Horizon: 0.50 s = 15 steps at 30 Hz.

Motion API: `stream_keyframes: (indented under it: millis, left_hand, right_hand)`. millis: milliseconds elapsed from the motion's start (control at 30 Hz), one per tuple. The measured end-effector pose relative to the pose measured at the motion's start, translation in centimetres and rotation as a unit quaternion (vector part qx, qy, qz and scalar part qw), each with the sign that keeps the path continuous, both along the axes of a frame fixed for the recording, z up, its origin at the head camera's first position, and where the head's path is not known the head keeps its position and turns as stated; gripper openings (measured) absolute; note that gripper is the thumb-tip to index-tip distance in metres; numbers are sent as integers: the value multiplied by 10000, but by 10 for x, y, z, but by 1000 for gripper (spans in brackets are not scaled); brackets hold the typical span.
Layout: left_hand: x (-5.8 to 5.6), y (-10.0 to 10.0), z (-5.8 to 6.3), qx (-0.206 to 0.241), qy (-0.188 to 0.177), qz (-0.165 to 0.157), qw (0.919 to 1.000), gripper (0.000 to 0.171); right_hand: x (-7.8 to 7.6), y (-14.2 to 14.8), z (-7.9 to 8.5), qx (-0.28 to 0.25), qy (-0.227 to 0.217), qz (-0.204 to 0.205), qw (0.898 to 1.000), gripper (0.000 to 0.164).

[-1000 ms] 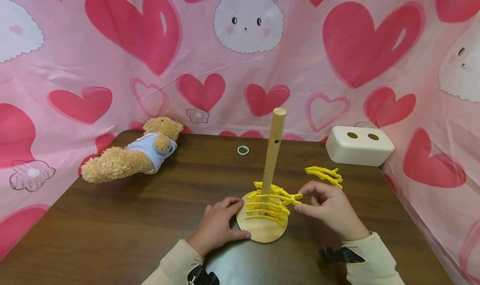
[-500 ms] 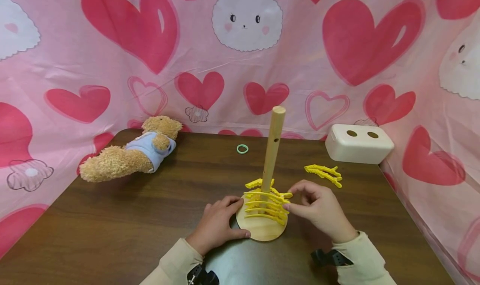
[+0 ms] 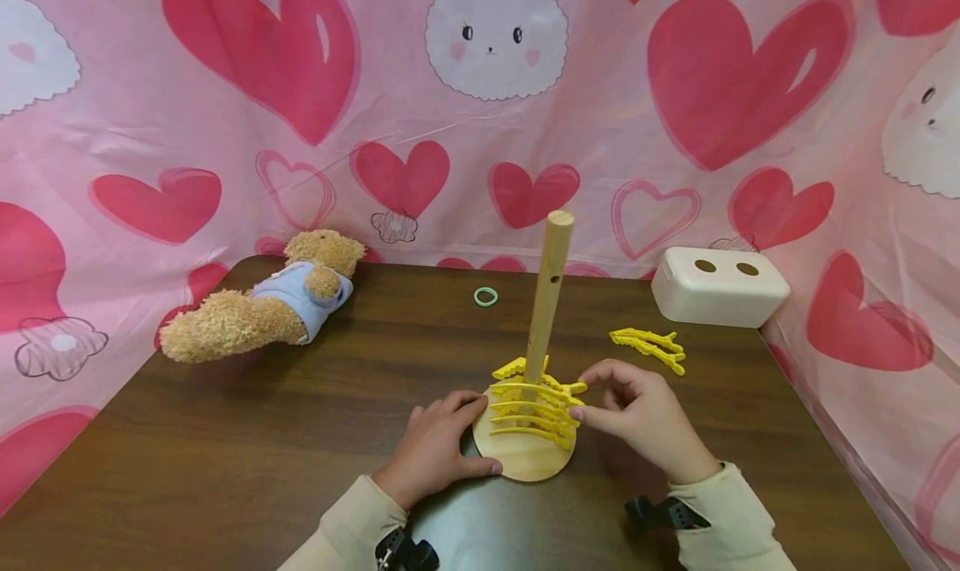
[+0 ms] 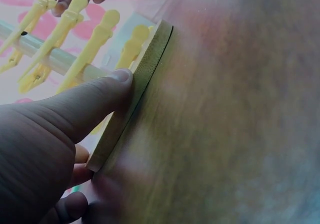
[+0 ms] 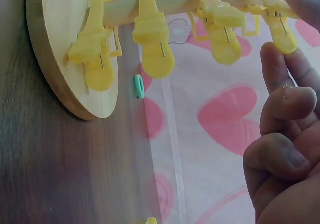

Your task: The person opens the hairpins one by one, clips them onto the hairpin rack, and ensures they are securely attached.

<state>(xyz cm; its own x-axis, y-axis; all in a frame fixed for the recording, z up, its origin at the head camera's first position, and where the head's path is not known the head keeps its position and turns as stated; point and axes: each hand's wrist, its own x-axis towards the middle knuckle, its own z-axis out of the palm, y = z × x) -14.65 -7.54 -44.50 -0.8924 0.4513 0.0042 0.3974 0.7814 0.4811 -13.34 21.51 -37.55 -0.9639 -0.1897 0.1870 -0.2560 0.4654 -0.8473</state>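
A round wooden base (image 3: pixel 528 468) carries an upright wooden pole (image 3: pixel 550 296). Several yellow hair clips (image 3: pixel 528 429) grip the pole's lower part, one above another. My left hand (image 3: pixel 442 454) holds the base by its left edge; in the left wrist view its thumb (image 4: pixel 120 78) lies on the rim, with fingers on the far side. My right hand (image 3: pixel 648 417) pinches the tail end of the uppermost clip (image 5: pixel 284 36) between thumb and fingertips, right of the pole. Its thumb is partly cut off in the right wrist view.
Another yellow hair clip (image 3: pixel 648 348) lies on the table behind my right hand. A white box with two holes (image 3: pixel 716 292) stands at back right, a green ring (image 3: pixel 485 297) at the back middle. A teddy bear (image 3: pixel 292 304) lies at left.
My right hand has moved left with the uppermost clip, which now sits across the pole. The left hand has kept its place on the base.
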Motion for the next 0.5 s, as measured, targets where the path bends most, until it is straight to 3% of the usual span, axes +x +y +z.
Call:
stream_keyframes:
  millis: [500]
  left_hand:
    - [0,1,0,28,38,108,9999,94]
  right_hand:
    - [2,-1,2,-127,-86,20,9999,29]
